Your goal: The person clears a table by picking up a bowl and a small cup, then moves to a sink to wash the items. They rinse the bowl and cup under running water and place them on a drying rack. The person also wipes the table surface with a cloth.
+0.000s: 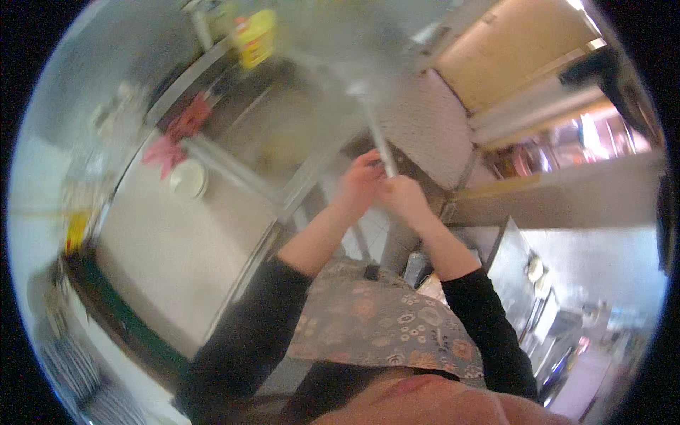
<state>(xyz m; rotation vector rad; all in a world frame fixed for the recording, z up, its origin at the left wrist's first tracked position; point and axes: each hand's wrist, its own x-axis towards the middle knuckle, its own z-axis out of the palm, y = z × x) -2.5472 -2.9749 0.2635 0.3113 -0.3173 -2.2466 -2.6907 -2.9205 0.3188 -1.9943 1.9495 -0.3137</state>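
A pale, slender pole slants up and away from me, and motion blurs its far end. My right hand is closed around its near end. Just beside it, my left hand has its curled fingers on the same pole, though blur softens the fingertips. Both hands are close together in front of my floral apron. What is fixed to the pole's far end cannot be made out.
At left, a white bowl and a pink cloth rest on a pale worktop. Beyond is a metal sink with a yellow container near its far edge. A wooden panel stands at upper right, above a shelf.
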